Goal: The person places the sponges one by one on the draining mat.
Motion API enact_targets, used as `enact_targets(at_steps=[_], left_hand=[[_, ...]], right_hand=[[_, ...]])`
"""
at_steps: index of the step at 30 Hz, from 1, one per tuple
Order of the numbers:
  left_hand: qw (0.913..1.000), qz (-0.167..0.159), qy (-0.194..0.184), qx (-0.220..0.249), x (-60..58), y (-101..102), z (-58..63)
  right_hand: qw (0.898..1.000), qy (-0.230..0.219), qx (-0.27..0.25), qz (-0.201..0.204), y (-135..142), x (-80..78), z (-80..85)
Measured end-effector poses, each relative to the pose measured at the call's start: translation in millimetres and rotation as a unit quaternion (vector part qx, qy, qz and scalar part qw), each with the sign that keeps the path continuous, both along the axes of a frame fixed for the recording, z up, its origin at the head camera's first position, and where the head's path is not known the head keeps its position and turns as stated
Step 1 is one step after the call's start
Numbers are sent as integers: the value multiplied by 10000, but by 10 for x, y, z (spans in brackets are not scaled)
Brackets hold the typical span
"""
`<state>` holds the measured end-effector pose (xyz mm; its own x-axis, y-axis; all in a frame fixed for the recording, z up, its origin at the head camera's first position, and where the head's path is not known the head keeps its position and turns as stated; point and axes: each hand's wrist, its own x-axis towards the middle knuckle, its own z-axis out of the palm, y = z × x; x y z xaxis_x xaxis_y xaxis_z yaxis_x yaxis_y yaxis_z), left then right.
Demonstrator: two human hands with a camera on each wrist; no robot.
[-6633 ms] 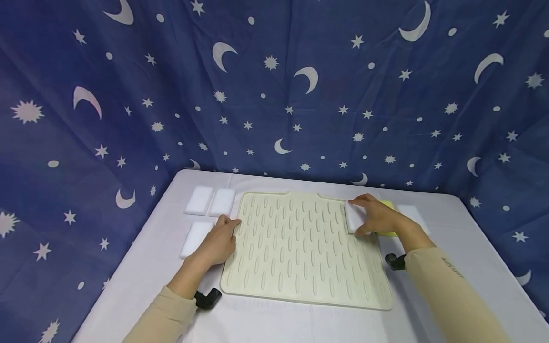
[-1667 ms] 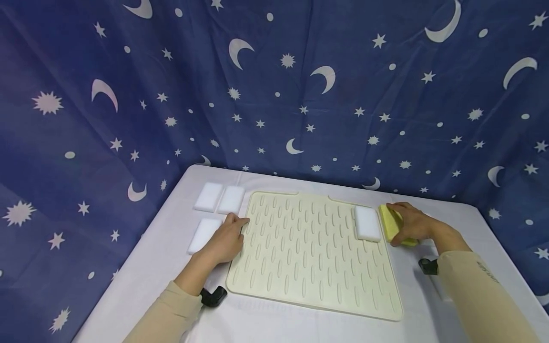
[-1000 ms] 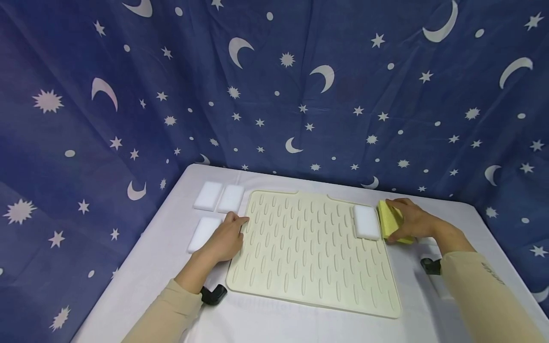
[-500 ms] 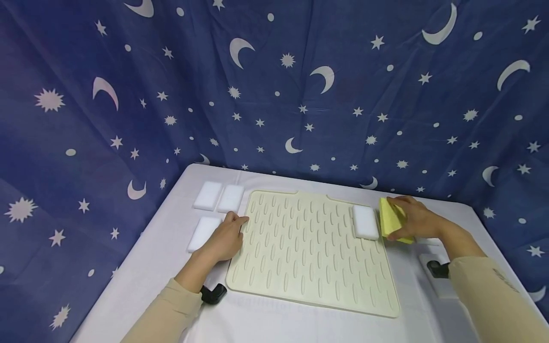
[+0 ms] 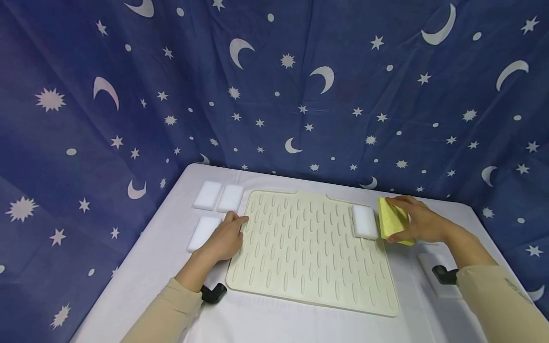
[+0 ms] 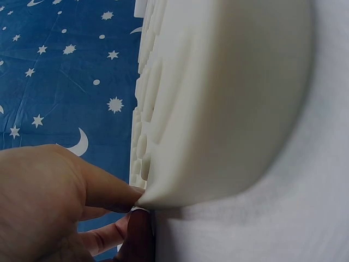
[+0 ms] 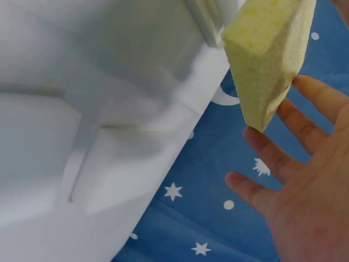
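My left hand [image 5: 224, 239] pinches the left edge of a cream mat [image 5: 300, 271] covered in raised oval ridges. The left wrist view shows thumb and finger on the rim of that mat [image 6: 240, 98]. Beyond the mat's right edge, my right hand [image 5: 422, 223] holds a yellow sponge [image 5: 389, 220] by its sides, tilted. In the right wrist view, the fingertips touch one side of the yellow sponge [image 7: 272, 60], which appears raised from the table. A white sponge [image 5: 365, 222] lies on the mat's upper right part, beside the yellow one.
Three white sponges lie left of the mat: a far-left one [image 5: 208, 195], a neighbour [image 5: 230, 198] and a nearer one [image 5: 203, 233] partly behind my left hand. Another white sponge [image 5: 437, 281] rests below my right forearm. A starry blue curtain [image 5: 274, 95] hangs behind the white table [image 5: 266, 319].
My right hand has gone from the white sponge, left on the mat, to the yellow sponge, which is now tilted up. The left hand stays at the mat's edge.
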<state>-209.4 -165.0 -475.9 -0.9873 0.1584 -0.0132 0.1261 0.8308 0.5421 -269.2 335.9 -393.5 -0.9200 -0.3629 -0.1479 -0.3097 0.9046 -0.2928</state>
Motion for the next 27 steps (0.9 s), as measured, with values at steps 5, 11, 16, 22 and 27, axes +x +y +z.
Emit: enact_targets(at_steps=[5,11,16,22,27], left_hand=[[10000,7,-4,-7,-14,-1,-14],[10000,-28,29,-32,-14,-4,-7],[10000,-37,28,-31,-9,-6,-3],[10000,-63,34,-39,-9,-10,-10],[10000,-69,-10,-11,-4,-11,-6]], right_hand=[[9999,73,-53,132,-30,69,44],[9997,150,-43,211,-85,164,80],[9989,351,6,326,-102,217,62],[9983,434,29,385,-114,286,40],[9984,433,53,358,-126,351,24]])
